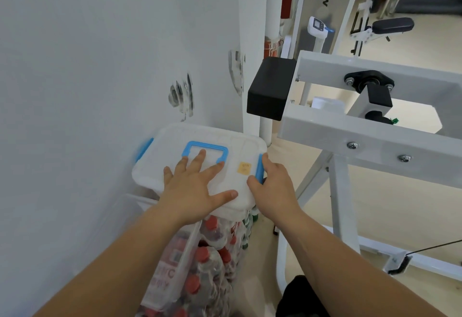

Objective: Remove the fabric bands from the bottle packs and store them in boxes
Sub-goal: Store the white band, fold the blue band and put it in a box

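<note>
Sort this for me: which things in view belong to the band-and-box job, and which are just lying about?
Job: white box; left hand pressing its lid; right hand gripping its blue latch; red-capped bottle packs; clear bin.
Lying about: white metal frame; black block; wall scuffs.

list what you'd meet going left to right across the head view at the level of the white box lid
left blue latch → left hand pressing flat on the lid → yellow sticker → right blue latch, gripped by the right hand → white machine frame
</note>
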Motion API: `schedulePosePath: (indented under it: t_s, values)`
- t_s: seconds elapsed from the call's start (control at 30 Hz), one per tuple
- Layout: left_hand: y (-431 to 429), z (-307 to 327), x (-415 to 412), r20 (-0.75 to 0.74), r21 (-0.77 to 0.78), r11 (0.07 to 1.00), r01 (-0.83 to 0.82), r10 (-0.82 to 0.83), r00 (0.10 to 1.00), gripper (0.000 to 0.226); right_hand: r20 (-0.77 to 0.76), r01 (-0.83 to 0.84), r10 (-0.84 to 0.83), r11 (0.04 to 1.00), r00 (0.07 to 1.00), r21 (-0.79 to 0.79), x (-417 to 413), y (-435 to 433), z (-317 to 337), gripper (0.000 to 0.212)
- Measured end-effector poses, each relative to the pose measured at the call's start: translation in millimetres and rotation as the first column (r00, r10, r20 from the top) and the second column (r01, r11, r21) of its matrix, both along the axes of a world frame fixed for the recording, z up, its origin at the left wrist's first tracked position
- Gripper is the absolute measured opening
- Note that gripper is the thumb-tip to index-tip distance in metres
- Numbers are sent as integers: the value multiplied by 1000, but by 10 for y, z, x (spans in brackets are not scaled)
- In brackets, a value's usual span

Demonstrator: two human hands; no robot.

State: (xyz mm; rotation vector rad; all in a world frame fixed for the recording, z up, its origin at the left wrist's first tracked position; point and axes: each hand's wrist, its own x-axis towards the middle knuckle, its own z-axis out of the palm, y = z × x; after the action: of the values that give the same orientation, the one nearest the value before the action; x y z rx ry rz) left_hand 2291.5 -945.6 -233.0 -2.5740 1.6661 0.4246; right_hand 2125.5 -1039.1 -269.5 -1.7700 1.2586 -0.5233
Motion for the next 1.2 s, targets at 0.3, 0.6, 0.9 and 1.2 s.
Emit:
schedulePosePath:
  t_s: [0.3,0.6,0.9,1.2]
  values:
    - [282,-29,401,-64,-435,869,-235,231,971,66,-267,-78,-6,951,964,-300,-30,-122,126,72]
    - [367,-72,881,-366,-311,778,-545,431,825,81,-591,-711,471,649,655,-271,892,110,359,65]
    - [358,-105,913,-529,-285,697,-658,457,715,85,-622,-723,491,667,610,-182,1029,126,197,70]
    - [254,-14,1094,-429,-369,709,-601,444,787,61,-610,-730,521,669,597,-143,1250,122,224,100]
